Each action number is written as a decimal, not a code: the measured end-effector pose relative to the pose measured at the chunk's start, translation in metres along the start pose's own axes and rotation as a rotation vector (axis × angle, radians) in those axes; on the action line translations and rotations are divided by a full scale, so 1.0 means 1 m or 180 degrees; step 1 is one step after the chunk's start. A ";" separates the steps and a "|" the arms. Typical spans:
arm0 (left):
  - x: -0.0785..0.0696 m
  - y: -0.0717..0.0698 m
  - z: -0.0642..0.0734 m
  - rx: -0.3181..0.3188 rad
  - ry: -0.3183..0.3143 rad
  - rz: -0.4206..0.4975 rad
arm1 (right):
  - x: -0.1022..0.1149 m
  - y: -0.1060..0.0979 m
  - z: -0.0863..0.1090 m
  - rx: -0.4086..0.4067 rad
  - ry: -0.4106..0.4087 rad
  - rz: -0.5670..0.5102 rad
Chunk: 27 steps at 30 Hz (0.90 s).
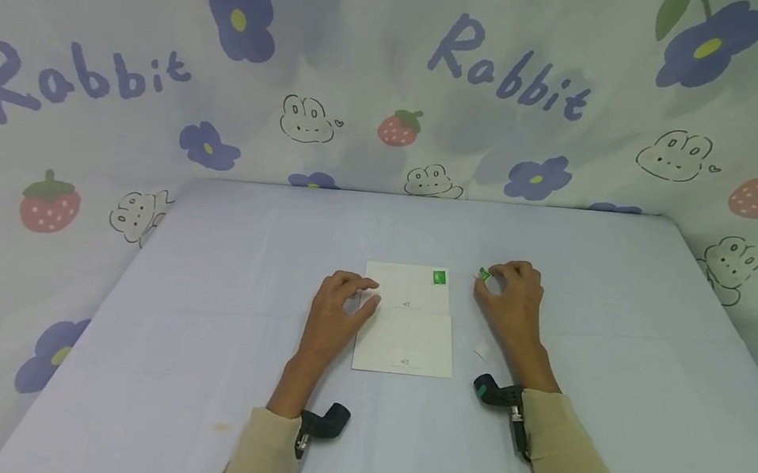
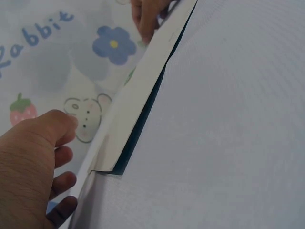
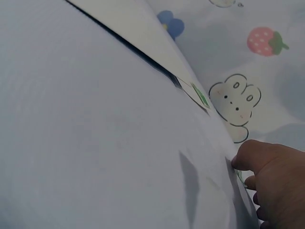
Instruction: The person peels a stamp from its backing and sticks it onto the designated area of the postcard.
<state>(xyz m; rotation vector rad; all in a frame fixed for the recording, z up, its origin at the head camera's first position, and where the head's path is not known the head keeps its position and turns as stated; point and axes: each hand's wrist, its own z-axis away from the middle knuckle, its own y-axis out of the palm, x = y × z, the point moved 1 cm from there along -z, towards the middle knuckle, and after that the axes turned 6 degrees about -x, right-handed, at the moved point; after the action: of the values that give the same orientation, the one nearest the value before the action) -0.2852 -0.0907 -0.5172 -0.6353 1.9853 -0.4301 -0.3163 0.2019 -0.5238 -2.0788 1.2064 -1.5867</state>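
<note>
Two cream cards, the upper [image 1: 394, 282] and the lower [image 1: 405, 344], lie one above the other on the table in the head view, edges meeting. A green stamp [image 1: 440, 277] sits at the upper card's top right corner. My right hand [image 1: 513, 298], to the right of the cards, pinches another small green stamp [image 1: 484, 273] between thumb and fingertip. My left hand [image 1: 332, 318] hovers at the cards' left edge, fingers loosely bent, thumb apart, holding nothing. In the left wrist view, the cards show a dark underside [image 2: 138, 131].
A small white paper scrap [image 1: 482, 351] lies between the lower card and my right wrist. Each wrist carries a black camera. The table has a pale cloth [image 1: 174, 369]; a printed curtain [image 1: 368, 43] with rabbits, flowers and strawberries hangs around its back and sides.
</note>
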 end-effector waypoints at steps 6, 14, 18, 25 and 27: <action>-0.002 -0.001 0.000 0.0028 -0.0053 -0.0013 | -0.001 0.000 0.000 0.0021 0.0025 -0.0020; -0.004 -0.001 0.000 0.0041 -0.0127 0.0017 | -0.001 -0.001 0.000 0.0035 0.0038 -0.0013; -0.004 -0.001 0.000 0.0054 -0.0144 0.0028 | -0.001 -0.001 0.001 0.0017 0.0046 -0.0019; -0.003 -0.001 0.000 0.0063 -0.0140 0.0018 | -0.001 0.000 0.001 -0.0011 0.0085 -0.0015; -0.003 0.000 0.000 0.0056 -0.0130 0.0013 | -0.001 0.000 0.001 -0.0008 0.0094 -0.0029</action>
<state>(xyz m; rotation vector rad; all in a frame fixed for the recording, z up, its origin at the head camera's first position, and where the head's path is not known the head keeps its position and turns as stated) -0.2837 -0.0892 -0.5150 -0.6242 1.9418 -0.4286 -0.3155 0.2024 -0.5243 -2.0722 1.2109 -1.6265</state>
